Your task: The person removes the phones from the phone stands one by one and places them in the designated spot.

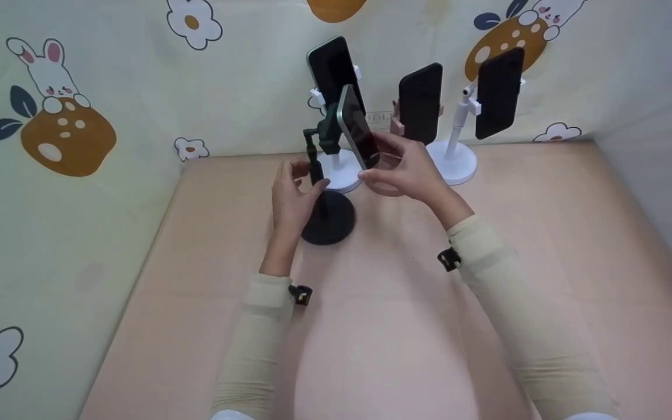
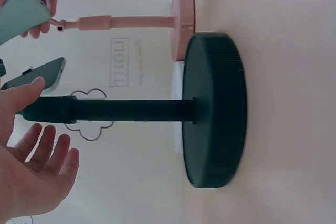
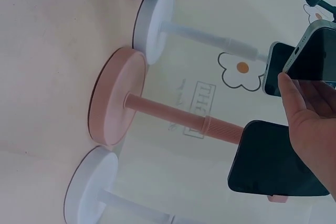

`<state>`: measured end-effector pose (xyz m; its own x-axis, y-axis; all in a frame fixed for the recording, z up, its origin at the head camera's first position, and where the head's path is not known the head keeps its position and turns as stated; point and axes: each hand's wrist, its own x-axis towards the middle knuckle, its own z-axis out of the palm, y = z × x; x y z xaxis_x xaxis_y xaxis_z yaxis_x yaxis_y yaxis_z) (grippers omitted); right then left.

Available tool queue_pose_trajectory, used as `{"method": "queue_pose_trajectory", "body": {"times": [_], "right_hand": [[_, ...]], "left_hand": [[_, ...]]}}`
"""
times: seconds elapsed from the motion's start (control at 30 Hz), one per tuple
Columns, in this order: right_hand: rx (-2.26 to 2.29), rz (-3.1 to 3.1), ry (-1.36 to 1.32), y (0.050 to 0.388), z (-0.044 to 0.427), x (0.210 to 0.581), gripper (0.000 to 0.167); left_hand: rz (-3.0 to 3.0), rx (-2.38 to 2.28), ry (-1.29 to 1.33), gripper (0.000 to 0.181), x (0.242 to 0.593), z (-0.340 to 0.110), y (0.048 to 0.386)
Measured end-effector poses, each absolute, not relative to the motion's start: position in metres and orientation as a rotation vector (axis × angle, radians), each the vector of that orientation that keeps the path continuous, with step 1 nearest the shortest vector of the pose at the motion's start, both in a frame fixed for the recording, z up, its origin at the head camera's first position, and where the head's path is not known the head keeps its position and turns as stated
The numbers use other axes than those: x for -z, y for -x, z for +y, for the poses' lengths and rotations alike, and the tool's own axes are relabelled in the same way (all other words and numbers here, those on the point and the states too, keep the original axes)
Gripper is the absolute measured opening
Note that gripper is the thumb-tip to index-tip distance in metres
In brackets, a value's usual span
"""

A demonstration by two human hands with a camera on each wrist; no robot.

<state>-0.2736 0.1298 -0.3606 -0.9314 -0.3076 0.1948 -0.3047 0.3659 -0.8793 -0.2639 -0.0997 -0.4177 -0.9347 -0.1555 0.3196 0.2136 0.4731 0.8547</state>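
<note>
A dark green phone stand (image 2: 134,110) with a round base stands upright on the table. My left hand (image 1: 292,195) is around its pole, thumb on one side and loosely curled fingers on the other, near the ridged collar (image 2: 50,109). With thumb and fingers, my right hand (image 1: 409,166) holds a phone (image 1: 358,125) with a pale green edge by its lower end, tilted. The thumb lies at a lower corner in the right wrist view. The phone is beside the stand's dark holder (image 1: 329,131); I cannot tell whether they touch.
Behind stand a white stand (image 1: 345,169) with a phone (image 1: 333,64), a pink stand (image 3: 168,114) with a phone (image 1: 420,102), and another white stand (image 1: 455,163) with a phone (image 1: 500,93). A patterned wall covering (image 1: 242,87) rises behind the table (image 1: 382,350).
</note>
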Motion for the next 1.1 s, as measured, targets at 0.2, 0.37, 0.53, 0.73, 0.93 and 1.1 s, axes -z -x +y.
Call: {"method": "queue_pose_trajectory", "body": {"times": [0.2,0.37,0.53,0.73,0.93,1.1], "right_hand": [[1.669,2.59,0.576,0.272,0.13,0.36,0.075],[1.684,2.581,0.573,0.272,0.13,0.359,0.075],[1.706,2.567,0.557,0.271,0.132,0.361,0.077],[1.691,2.59,0.549,0.27,0.134,0.362,0.077],[1.714,2.581,0.569,0.27,0.137,0.363,0.076],[1.722,2.585,0.597,0.269,0.141,0.365,0.078]], "left_hand": [[-2.395,1.543,0.035,0.041,0.429,-0.1,0.265],[-2.358,1.629,0.043,0.036,0.434,-0.1,0.266],[-2.357,1.631,0.036,0.033,0.436,-0.1,0.267],[-2.358,1.625,0.023,0.031,0.437,-0.1,0.268],[-2.361,1.62,0.025,0.03,0.436,-0.1,0.267],[-2.375,1.614,0.035,0.03,0.434,-0.099,0.266]]}}
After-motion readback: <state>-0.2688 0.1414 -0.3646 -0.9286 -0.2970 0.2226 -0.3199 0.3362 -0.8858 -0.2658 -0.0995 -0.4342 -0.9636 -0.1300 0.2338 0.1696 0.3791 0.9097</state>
